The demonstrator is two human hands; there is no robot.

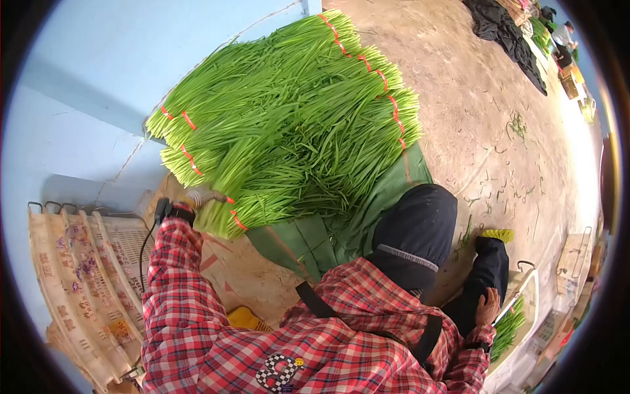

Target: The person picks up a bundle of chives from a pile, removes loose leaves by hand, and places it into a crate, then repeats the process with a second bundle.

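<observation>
My left hand [205, 197], smeared by motion, is closed around a bundle of long green garlic chives [220, 213] at the near left end of a large pile. The pile of chive bundles [282, 111] lies on a green cloth [308, 243], with red bands around the stem ends and loose leaves in the middle. On my dark trouser leg rests my right hand [487, 306], its fingers stretched out and holding nothing. Beside that hand is a white crate [525, 289] with more cut greens [508, 328] in it.
A pale blue wall [98, 85] runs along the left. Printed plastic crates [85, 276] stand at my left. Chive scraps litter the concrete floor [459, 92]. A black sheet [505, 39] lies at the far right, with another person [563, 36] beyond it.
</observation>
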